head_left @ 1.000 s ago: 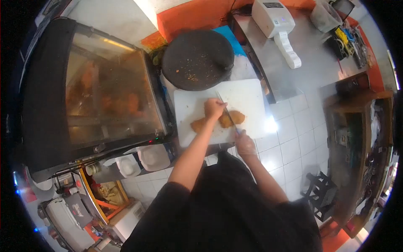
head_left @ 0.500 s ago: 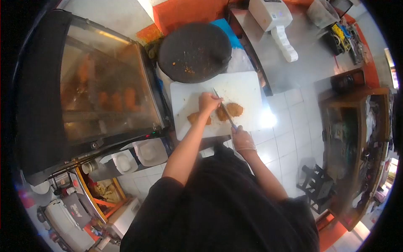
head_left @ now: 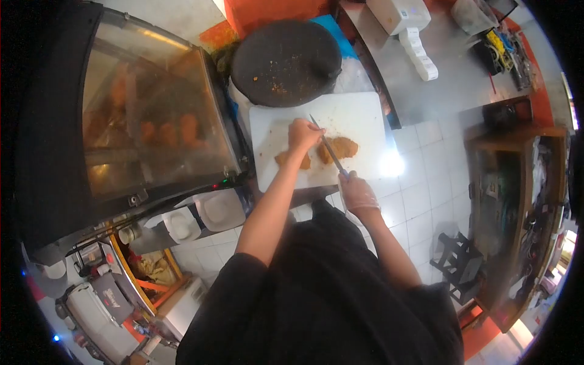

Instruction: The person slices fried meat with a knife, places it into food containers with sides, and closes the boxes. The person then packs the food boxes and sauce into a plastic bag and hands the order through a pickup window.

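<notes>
My right hand [head_left: 359, 193], in a clear plastic glove, is closed around the handle of a long knife [head_left: 333, 152]. The blade slants up and left across the white cutting board [head_left: 365, 125]. Bare and closed, my left hand [head_left: 304, 134] has its fingertips at the upper part of the blade. Beneath and right of the blade lies a piece of brown, breaded fried food [head_left: 342, 147], which the knife partly covers. Another breaded piece [head_left: 294, 160] rests to the left, partly hidden by my left wrist. Crumbs dot the board.
A round dark chopping block [head_left: 286, 61] with crumbs stands behind the board. To the left is a glass-fronted display case [head_left: 149, 115] with fried pieces inside. Pale foam boxes [head_left: 219, 210] sit below it. A label printer [head_left: 398, 15] stands on the metal counter [head_left: 450, 85] at right.
Both hands and the knife have shifted slightly relative to the board. The breaded portions by the blade, apart before, now lie close together. The whole view has tilted a little.
</notes>
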`<act>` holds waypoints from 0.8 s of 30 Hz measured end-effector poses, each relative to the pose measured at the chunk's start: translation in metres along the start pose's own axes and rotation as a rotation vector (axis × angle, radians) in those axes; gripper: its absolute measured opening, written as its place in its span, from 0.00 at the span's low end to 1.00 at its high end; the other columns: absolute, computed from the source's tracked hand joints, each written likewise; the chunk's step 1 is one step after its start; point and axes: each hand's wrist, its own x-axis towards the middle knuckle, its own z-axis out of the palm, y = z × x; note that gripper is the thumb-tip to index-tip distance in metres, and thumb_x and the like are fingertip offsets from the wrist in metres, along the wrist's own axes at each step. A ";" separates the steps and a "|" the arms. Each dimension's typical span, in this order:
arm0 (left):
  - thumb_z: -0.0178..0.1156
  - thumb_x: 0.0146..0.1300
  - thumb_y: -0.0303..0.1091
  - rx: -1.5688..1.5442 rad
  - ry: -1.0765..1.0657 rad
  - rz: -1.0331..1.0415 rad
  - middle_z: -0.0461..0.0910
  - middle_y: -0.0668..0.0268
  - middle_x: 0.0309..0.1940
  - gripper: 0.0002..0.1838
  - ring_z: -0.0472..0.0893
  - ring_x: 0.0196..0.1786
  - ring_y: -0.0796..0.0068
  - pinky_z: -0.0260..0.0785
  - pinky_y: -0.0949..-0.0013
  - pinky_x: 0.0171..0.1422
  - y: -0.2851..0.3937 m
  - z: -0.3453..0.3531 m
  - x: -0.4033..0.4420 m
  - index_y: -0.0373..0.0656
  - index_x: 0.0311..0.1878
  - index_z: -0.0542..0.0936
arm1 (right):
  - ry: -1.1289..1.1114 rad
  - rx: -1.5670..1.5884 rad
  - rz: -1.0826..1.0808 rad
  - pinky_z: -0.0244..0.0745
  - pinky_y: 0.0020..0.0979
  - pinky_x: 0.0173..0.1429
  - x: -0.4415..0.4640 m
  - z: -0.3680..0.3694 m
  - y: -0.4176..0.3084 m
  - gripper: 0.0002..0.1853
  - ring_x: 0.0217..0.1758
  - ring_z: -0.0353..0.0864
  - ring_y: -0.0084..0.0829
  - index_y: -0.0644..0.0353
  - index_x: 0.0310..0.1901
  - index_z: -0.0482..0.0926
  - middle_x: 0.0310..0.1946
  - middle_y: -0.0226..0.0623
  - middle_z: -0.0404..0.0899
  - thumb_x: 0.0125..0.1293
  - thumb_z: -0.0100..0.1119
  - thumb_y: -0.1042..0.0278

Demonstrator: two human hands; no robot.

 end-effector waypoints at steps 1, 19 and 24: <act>0.76 0.52 0.35 0.077 -0.003 -0.006 0.86 0.62 0.20 0.10 0.87 0.25 0.71 0.79 0.68 0.38 -0.001 0.000 -0.007 0.39 0.27 0.87 | -0.007 0.000 -0.001 0.79 0.54 0.51 -0.005 -0.002 -0.004 0.22 0.45 0.84 0.58 0.70 0.47 0.71 0.39 0.63 0.80 0.81 0.37 0.55; 0.75 0.54 0.35 -0.029 0.061 0.065 0.87 0.57 0.25 0.13 0.87 0.26 0.68 0.78 0.67 0.37 0.025 0.022 -0.014 0.33 0.30 0.86 | 0.102 0.173 0.152 0.77 0.58 0.47 -0.013 -0.015 0.007 0.24 0.41 0.82 0.65 0.67 0.46 0.71 0.33 0.64 0.82 0.79 0.42 0.49; 0.74 0.55 0.36 -0.016 -0.002 0.063 0.87 0.57 0.25 0.13 0.86 0.26 0.69 0.78 0.68 0.38 0.012 0.049 0.002 0.34 0.28 0.86 | 0.080 0.074 0.225 0.81 0.52 0.48 -0.007 -0.017 0.023 0.21 0.41 0.85 0.58 0.67 0.50 0.70 0.36 0.59 0.83 0.79 0.41 0.53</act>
